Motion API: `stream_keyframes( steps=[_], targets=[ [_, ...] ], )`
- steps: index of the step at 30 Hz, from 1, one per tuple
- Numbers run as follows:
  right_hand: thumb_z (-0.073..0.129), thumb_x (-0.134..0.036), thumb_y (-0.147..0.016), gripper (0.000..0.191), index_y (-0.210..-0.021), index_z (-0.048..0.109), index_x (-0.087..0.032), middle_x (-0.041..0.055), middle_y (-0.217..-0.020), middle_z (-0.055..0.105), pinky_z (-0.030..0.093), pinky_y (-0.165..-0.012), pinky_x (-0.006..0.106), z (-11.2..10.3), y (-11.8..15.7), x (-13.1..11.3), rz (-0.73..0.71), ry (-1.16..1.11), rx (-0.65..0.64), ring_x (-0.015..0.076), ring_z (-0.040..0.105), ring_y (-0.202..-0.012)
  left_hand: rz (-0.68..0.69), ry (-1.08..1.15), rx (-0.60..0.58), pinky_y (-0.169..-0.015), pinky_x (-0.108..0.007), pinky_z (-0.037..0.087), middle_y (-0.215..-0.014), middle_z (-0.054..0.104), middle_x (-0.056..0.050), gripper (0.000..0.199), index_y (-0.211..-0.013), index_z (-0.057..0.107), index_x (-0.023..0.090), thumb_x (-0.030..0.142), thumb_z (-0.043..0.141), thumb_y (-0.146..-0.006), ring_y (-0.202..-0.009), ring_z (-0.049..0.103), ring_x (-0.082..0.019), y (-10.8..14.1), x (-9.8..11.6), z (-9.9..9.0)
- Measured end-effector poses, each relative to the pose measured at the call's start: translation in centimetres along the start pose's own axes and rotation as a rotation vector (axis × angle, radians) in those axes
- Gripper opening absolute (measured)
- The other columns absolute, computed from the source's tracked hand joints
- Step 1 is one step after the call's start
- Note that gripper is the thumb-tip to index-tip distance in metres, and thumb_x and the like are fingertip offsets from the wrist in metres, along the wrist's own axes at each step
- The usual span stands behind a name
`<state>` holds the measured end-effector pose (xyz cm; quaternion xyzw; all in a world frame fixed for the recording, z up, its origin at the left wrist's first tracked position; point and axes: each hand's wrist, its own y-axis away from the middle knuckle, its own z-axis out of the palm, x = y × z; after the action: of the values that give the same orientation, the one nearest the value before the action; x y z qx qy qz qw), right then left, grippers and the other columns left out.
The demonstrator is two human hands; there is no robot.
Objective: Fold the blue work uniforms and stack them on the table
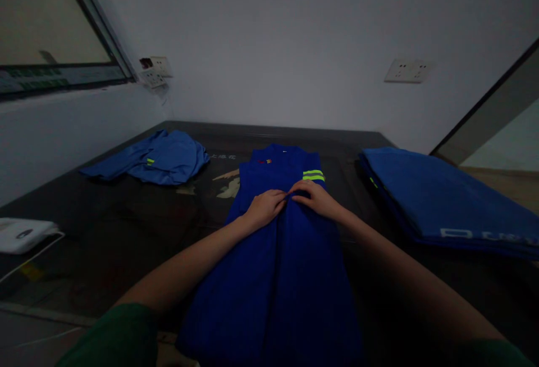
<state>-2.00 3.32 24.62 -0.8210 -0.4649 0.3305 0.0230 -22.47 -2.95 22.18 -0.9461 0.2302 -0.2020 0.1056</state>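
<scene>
A dark blue work coverall (311, 277) lies front up along the dark table, its collar at the far end and its lower part running down toward me. Yellow-green reflective bands mark one sleeve on the right, and a small red and yellow emblem shows on the chest. My left hand (266, 208) and my right hand (315, 198) meet at the middle of the front. Fingers of both hands are closed in a pinch on the fabric of the front opening. Whatever small fastener may be under the fingertips is hidden.
A crumpled lighter blue garment (168, 156) lies at the back left. Several folded blue garments (446, 193) are stacked on the right. A white device (27, 235) with a cable sits at the left edge of the table (105, 226). Wall sockets (407, 71) are behind.
</scene>
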Motion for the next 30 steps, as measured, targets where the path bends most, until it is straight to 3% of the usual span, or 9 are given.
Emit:
stream_keyframes(
  steps=[4,8,12,20,25,30],
  targets=[
    [0.060,-0.023,-0.087,0.012,-0.096,0.065,-0.017,0.0073,-0.099,0.068,0.046,-0.088,0.036,0.4,-0.4,0.0,0.066,-0.062,-0.022,0.0187,0.061,-0.094,0.057,0.068,-0.041,-0.106,-0.036,0.041,-0.131,0.059,-0.008,0.034,-0.128,0.056,0.021,0.027,0.043,-0.097,-0.122,0.053,-0.019,1.0,-0.6,-1.5],
    [0.059,-0.022,-0.087,0.012,-0.097,0.064,-0.018,0.0069,-0.102,0.067,0.045,-0.090,0.036,0.8,-0.5,0.0,0.085,-0.079,-0.066,0.0187,0.061,-0.097,0.030,0.035,-0.047,-0.106,-0.041,0.040,-0.132,0.054,-0.009,0.043,-0.131,0.052,0.022,0.027,0.057,-0.089,-0.123,0.049,-0.023,2.8,-1.2,-2.7],
    [0.056,-0.021,-0.089,0.012,-0.098,0.063,-0.018,0.0068,-0.103,0.066,0.044,-0.090,0.037,1.4,-0.9,-0.1,0.078,-0.035,-0.111,0.0189,0.059,-0.098,0.010,-0.027,-0.020,-0.098,-0.040,0.045,-0.123,0.056,-0.008,0.035,-0.121,0.056,0.021,0.025,0.060,-0.087,-0.113,0.052,-0.023,3.5,-1.2,-2.3],
    [0.051,-0.017,-0.090,0.013,-0.100,0.058,-0.018,0.0067,-0.103,0.064,0.041,-0.087,0.035,2.0,-1.5,-0.5,0.072,0.036,-0.124,0.0191,0.056,-0.096,0.042,-0.077,-0.045,-0.090,-0.036,0.047,-0.106,0.062,-0.005,0.020,-0.106,0.061,0.022,0.017,0.047,-0.092,-0.099,0.057,-0.020,2.8,-0.4,-1.8],
    [0.043,-0.017,-0.093,0.017,-0.102,0.058,-0.016,0.0085,-0.102,0.063,0.037,-0.089,0.037,3.7,-1.3,-1.5,0.110,0.265,-0.166,0.0209,0.053,-0.097,-0.009,-0.148,-0.048,-0.088,-0.040,0.046,-0.109,0.061,-0.008,0.024,-0.110,0.055,0.020,0.024,0.052,-0.087,-0.102,0.054,-0.025,3.1,0.6,-1.5],
    [0.041,-0.020,-0.095,0.022,-0.107,0.058,-0.014,0.0104,-0.104,0.061,0.035,-0.092,0.039,4.6,-1.2,-2.2,0.097,0.468,-0.129,0.0230,0.048,-0.099,-0.070,-0.180,-0.047,-0.088,-0.043,0.045,-0.108,0.060,-0.010,0.027,-0.110,0.053,0.019,0.023,0.053,-0.083,-0.103,0.054,-0.028,3.0,1.3,-1.5]
  ],
)
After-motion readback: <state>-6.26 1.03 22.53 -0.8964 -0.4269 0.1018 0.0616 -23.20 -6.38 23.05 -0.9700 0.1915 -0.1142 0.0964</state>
